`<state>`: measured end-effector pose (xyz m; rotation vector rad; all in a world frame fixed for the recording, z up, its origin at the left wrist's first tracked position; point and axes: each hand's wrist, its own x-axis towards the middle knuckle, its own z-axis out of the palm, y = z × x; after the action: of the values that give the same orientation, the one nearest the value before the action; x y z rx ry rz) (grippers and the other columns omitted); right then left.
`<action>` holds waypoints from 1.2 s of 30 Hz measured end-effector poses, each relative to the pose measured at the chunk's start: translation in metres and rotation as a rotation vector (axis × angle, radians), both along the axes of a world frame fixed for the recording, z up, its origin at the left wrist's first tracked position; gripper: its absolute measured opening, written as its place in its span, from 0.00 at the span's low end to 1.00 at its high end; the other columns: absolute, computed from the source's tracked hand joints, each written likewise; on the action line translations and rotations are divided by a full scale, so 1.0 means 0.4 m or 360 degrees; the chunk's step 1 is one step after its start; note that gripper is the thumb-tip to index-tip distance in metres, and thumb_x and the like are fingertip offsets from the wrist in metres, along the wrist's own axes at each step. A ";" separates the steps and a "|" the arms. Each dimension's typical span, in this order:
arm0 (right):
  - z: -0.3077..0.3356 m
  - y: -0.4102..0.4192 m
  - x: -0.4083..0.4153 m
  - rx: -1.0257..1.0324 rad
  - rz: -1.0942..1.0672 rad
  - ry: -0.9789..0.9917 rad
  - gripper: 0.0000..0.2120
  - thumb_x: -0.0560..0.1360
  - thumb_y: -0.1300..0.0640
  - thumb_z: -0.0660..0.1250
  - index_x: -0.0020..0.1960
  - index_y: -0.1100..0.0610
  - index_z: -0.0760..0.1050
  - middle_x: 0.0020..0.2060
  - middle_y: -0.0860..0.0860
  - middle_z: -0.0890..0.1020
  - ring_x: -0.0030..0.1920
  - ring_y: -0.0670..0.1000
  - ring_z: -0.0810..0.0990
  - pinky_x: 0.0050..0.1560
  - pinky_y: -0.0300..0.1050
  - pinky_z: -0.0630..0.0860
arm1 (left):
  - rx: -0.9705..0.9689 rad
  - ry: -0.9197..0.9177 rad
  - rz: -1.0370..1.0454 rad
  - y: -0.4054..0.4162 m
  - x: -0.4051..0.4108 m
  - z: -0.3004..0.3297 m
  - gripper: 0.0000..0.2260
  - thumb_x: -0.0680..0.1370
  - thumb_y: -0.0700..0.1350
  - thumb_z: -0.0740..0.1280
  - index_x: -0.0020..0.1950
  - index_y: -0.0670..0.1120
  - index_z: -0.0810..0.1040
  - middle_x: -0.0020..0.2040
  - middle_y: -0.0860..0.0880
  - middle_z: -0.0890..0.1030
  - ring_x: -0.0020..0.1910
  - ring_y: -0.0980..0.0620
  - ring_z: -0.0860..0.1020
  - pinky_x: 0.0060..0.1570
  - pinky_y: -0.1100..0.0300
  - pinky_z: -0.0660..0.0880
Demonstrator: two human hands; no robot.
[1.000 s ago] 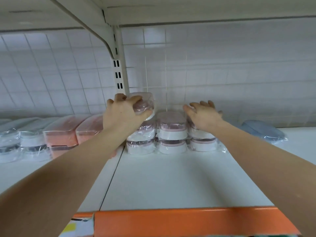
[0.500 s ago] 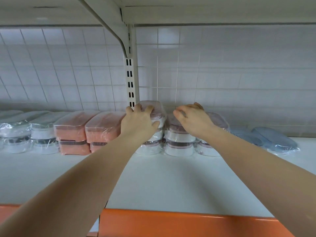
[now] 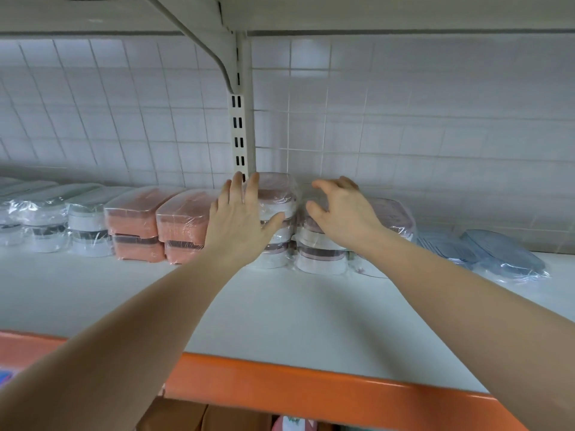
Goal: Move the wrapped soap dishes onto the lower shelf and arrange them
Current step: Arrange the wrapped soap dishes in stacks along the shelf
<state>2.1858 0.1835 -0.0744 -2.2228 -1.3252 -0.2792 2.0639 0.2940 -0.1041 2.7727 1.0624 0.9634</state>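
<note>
Your left hand [image 3: 241, 223] lies flat against the near face of the tallest stack of wrapped soap dishes [image 3: 275, 219], its fingers [image 3: 236, 189] straight and spread up towards the top dish, with the thumb angled across the stack's front; it grips nothing, and the flat palm suits squaring the pile back against the tiled wall [image 3: 404, 119] rather than lifting it. Your right hand [image 3: 343, 217] is arched over the neighbouring stack [image 3: 320, 247], fingers loosely curved and parted above the top dish; whether the tips touch the wrap you cannot tell, and it holds nothing that shows. The pink-and-white dishes stand at the back of the white shelf [image 3: 280, 312], just right of the slotted upright [image 3: 239, 132], three high under your left hand and lower under your right, with a third stack [image 3: 392, 219] partly hidden behind your right wrist. Pushed to the wall like this, they leave the front of the shelf free and keep the row in line with the orange dishes [image 3: 155, 223] on the left and the white ones [image 3: 49, 225] beyond them. Flat blue-grey wrapped pieces [image 3: 497, 253] lie to the right. The orange shelf edge [image 3: 311, 384] carries no tag here, and no brand, label or writing can be read on any wrap.
</note>
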 end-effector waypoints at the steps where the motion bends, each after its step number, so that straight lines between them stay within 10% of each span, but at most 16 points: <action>1: 0.004 0.003 -0.011 0.0009 0.0039 -0.0036 0.22 0.79 0.52 0.59 0.71 0.56 0.64 0.67 0.56 0.69 0.71 0.55 0.60 0.67 0.51 0.63 | 0.0007 -0.0009 -0.0001 -0.003 -0.014 0.003 0.34 0.77 0.59 0.58 0.77 0.46 0.49 0.76 0.43 0.52 0.75 0.44 0.51 0.70 0.49 0.54; 30: -0.057 0.440 -1.188 -0.0338 0.1097 -0.0182 0.23 0.78 0.49 0.59 0.69 0.59 0.65 0.67 0.57 0.69 0.69 0.57 0.62 0.66 0.53 0.64 | -0.0248 -0.0018 0.0978 0.180 -1.288 0.001 0.29 0.79 0.54 0.59 0.75 0.43 0.56 0.74 0.42 0.61 0.72 0.42 0.59 0.68 0.50 0.57; 36: -0.033 0.579 -1.479 -0.0233 0.1221 -0.0142 0.12 0.75 0.51 0.61 0.54 0.57 0.73 0.52 0.56 0.75 0.57 0.57 0.71 0.45 0.46 0.65 | -0.0302 -0.0046 0.1104 0.278 -1.586 0.025 0.28 0.78 0.54 0.61 0.74 0.44 0.59 0.71 0.41 0.64 0.69 0.40 0.64 0.67 0.47 0.62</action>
<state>1.5941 0.4151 -0.0876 -1.6493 -2.1755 0.0087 1.4296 0.4053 -0.0940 2.2436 2.0480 0.8633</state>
